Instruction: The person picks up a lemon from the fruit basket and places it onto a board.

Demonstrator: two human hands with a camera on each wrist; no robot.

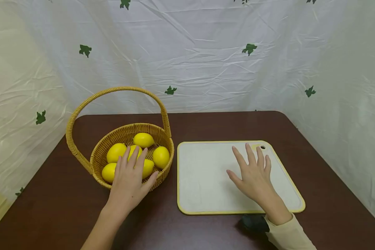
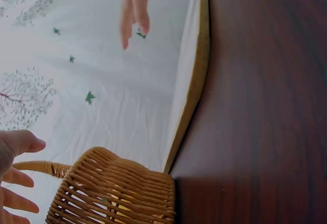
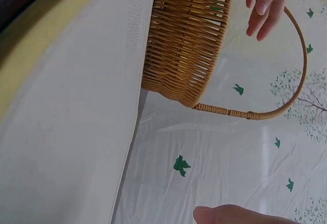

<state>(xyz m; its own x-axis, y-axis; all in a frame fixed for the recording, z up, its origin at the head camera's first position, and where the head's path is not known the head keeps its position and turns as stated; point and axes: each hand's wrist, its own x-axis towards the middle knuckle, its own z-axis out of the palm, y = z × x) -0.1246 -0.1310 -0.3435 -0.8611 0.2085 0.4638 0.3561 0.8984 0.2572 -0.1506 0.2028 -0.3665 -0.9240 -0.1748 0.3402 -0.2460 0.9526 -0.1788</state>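
Yellow lemons (image 1: 143, 140) lay inside the wicker basket (image 1: 122, 133), one at one o'clock, another at three. Above them hovered the left hand (image 1: 128, 185), its grip released, fingers extended. At three o'clock from the basket lay the white cutting board (image 1: 206, 177); the right hand (image 1: 254, 177) hung above it, fingers spread, likewise ungrasping. An unclear dark object (image 1: 251, 223) showed at the board's six o'clock. A white sheet (image 1: 190, 59) hung at twelve o'clock beyond the brown table (image 1: 50, 208).

No text, label, brand, number or sign can be read on anything in the head view, the left wrist view or the right wrist view.
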